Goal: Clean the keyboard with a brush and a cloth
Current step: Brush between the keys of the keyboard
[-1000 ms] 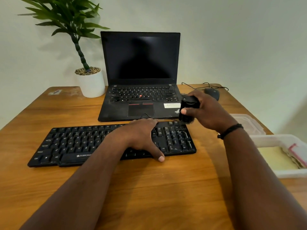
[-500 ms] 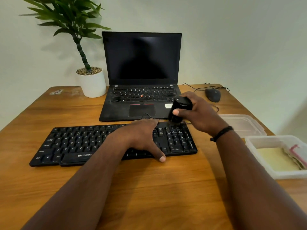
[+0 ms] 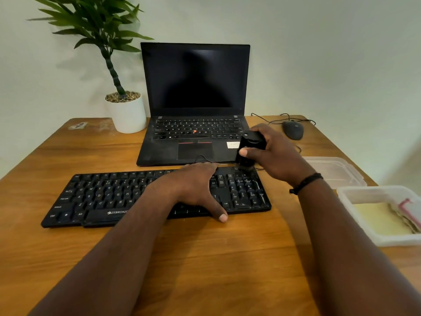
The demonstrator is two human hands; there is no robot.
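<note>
So compared to a second ago, the right hand (image 3: 276,156) has brought the chunky black brush (image 3: 249,149) down and a bit left, from hovering over the laptop's corner to the back right corner of the black full-size keyboard (image 3: 114,197), right above the numpad. The left hand (image 3: 193,188) hasn't really budged.

Progress-wise, this looks like the very start of the brushing. The bristle end seems to be touching or just about touching the top numpad row, though it's too dark there to be sure. All the rest of the keys are still to do, and the cloth part hasn't started at all: a pale yellow cloth (image 3: 378,217) sits folded in the white plastic tub (image 3: 373,193) off to the right, well apart from the keyboard.

Fingers: the right hand's fingers are curled around the brush body, thumb pressed on the near side, so a full firm grip. The left hand lies flat on the right-centre of the keyboard with fingers relaxed and spread, thumb hanging over the front edge onto the wooden desk (image 3: 205,258). It's pinning the keyboard down, not gripping anything.
</note>
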